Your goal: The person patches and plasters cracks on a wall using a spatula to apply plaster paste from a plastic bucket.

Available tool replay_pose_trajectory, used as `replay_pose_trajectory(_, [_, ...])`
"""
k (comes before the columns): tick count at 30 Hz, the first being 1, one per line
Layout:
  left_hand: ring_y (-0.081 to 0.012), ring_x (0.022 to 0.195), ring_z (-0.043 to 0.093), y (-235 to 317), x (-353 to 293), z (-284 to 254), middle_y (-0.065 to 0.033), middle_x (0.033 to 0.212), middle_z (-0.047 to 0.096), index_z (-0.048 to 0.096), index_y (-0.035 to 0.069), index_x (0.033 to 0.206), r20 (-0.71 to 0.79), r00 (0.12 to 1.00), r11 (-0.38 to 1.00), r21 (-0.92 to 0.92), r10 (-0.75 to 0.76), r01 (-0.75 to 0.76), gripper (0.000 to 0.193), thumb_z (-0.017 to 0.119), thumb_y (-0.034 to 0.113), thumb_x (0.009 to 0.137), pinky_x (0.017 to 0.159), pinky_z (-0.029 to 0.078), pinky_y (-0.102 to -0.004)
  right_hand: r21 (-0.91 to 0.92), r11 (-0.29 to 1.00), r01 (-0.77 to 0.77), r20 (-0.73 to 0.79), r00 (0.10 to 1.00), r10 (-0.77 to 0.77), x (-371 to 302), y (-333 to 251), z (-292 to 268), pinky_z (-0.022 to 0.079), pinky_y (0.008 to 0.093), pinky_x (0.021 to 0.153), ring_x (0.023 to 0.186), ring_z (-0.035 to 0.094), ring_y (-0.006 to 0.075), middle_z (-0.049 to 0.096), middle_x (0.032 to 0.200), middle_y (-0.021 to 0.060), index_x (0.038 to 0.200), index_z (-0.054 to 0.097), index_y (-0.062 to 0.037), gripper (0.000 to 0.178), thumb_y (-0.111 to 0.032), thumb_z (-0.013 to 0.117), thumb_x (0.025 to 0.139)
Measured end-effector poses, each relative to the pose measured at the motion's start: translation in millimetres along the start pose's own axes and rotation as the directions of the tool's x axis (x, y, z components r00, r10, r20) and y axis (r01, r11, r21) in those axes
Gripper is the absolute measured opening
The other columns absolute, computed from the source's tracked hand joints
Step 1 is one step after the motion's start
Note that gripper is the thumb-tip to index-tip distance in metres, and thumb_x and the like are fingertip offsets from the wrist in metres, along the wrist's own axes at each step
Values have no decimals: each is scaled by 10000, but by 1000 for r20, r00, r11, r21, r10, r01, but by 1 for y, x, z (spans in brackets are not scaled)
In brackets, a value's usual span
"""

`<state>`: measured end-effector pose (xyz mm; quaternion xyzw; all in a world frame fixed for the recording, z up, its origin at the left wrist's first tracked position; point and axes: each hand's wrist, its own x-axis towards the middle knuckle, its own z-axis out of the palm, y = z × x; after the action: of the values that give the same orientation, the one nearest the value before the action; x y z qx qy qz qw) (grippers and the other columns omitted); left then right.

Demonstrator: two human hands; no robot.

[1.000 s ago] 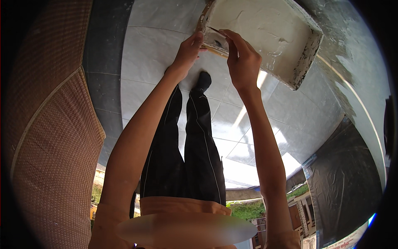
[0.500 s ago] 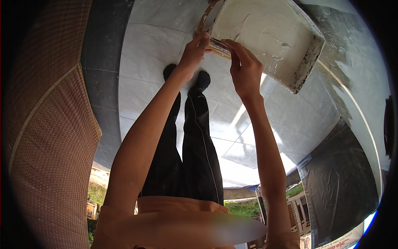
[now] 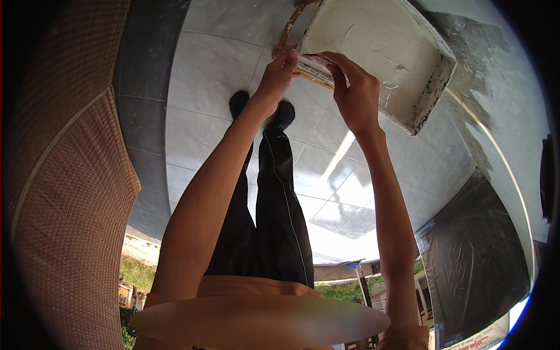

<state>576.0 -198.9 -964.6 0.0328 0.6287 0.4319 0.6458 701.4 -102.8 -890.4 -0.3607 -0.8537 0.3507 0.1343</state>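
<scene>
My left hand (image 3: 279, 79) is closed on the left end of a narrow flat blade-like tool (image 3: 315, 74), which is smeared with whitish paste and has a yellowish lower edge. At the tool's right end, the bent fingers of my right hand (image 3: 357, 88) hold a thin pinkish-grey piece (image 3: 315, 59) against its upper side. Whether that piece is separate from the tool, I cannot tell. Just beyond both hands is a shallow tray (image 3: 430, 96) with paste-crusted walls, holding smooth off-white paste (image 3: 367, 41). My right fingers overlap its near edge in the picture.
A brown, paste-spotted wooden frame (image 3: 287, 28) stands at the tray's left. Grey floor tiles (image 3: 213, 70) lie below, under my feet. At the right is a wall with grey patches (image 3: 487, 64) and black sheeting (image 3: 481, 256); at the left, a brown woven surface (image 3: 76, 192).
My right hand has shifted a little to the right, away from my left hand. More of the pinkish-grey piece shows between them. My left hand stays nearly in place.
</scene>
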Motion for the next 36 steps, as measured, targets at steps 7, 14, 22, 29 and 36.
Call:
replay_pose_trajectory(7, [-176,1222,572,0,3,8,-34,1410,543,393,162,1519,-24,999,999,35,-30,31,626,442,545,1026,999,376,-419,96,987,-126,140,984,112,31,31,-29,553,345,782,893,729,259,739,998,139,1168,677,-87,269,-33,638,907])
replay_pose_trajectory(14, [-344,1247,560,36,-24,15,-168,1283,635,590,49,1333,-336,873,923,274,354,-269,500,360,403,1065,1049,410,-403,552,686,-474,222,876,427,34,12,-80,532,303,775,927,658,150,711,1037,99,1290,582,-5,354,-113,640,958])
replay_pose_trajectory(22, [-380,1411,390,194,-110,-21,-168,1445,519,478,52,1437,-119,593,537,590,796,-603,458,381,309,1071,1157,322,-454,953,199,-228,146,921,361,53,-119,-171,572,306,785,888,667,139,668,1072,63,1294,496,3,364,-129,620,978])
replay_pose_trajectory(29, [-443,1380,408,351,-227,-45,-189,1411,546,539,77,1392,101,66,-38,781,993,-624,414,467,288,1043,1138,338,-507,989,129,67,-106,940,323,77,-266,-279,581,299,852,914,644,109,644,1045,51,1226,541,33,271,-108,575,996])
replay_pose_trajectory(36, [-479,1394,370,488,-359,-53,-191,1424,535,545,95,1398,237,-346,-391,778,908,-492,424,503,295,1026,1094,351,-570,930,41,366,-368,917,154,84,-394,-362,551,331,1012,1080,646,183,640,1178,139,1218,543,94,242,-9,515,1001])
